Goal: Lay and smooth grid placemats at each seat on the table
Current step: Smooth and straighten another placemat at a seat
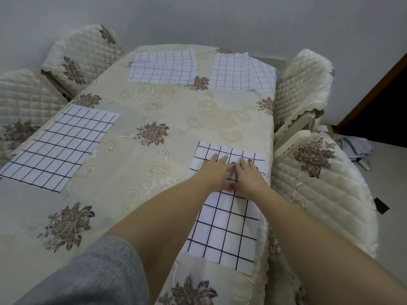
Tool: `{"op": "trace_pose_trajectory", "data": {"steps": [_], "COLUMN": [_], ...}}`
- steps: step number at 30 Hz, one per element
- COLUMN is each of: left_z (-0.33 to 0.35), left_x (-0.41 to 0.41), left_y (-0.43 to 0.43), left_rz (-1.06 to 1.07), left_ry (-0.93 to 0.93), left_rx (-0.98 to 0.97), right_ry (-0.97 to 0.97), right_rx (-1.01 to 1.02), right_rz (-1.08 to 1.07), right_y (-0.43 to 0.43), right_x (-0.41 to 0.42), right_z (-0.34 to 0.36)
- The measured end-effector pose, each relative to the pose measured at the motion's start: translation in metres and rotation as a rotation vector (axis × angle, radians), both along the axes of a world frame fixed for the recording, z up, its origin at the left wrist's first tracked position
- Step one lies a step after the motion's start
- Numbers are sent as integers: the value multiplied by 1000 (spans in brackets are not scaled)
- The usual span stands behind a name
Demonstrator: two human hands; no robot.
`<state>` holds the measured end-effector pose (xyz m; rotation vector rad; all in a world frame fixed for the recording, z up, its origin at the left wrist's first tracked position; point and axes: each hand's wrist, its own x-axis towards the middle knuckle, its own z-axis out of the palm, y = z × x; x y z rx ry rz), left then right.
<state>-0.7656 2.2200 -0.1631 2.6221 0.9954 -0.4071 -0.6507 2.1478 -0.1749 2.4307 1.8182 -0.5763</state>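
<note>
A white placemat with a black grid (224,225) lies along the table's right edge. My left hand (214,172) and my right hand (248,175) rest flat on its middle, side by side, fingers spread, palms down. Another grid placemat (59,146) lies flat at the left side. At the far end lie two more: one (164,67) on the left, made of overlapping pieces, and one (240,73) on the right with a second sheet overlapping its right side. The table wears a cream floral tablecloth (154,111).
Quilted floral chair covers stand around the table: two on the left (83,49) (22,100), two on the right (304,84) (323,190). A dark doorway (378,106) and some cloth on the floor (354,148) are at the right. A grey wall is behind.
</note>
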Motion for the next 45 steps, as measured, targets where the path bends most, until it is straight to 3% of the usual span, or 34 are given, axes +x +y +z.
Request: {"op": "trace_pose_trajectory", "data": {"steps": [6, 16, 19, 24, 26, 33, 40, 45], "left_z": [1, -1, 1, -8, -22, -50, -54, -53], "left_x": [-9, -45, -47, -43, -48, -85, -135, -147], "left_y": [27, 52, 49, 3, -30, -88, -91, -90], "left_rz": [-32, 6, -3, -2, 3, 150, 223, 271], "left_ry": [132, 132, 147, -150, -175, -119, -127, -132], "left_rx": [-77, -73, 18, 135, 118, 129, 172, 184], "right_ry": [-11, -48, -29, 11, -2, 67, -82, -74], "right_rx": [-157, -293, -247, 23, 111, 110, 107, 92], "right_rz": [-34, -49, -86, -180, -165, -348, -338, -380], "right_y": [5, 3, -3, -33, -49, -96, -128, -131], "right_x": [17, 32, 31, -11, -40, -97, -87, -87], "right_z": [3, 25, 22, 12, -5, -29, -32, -25]}}
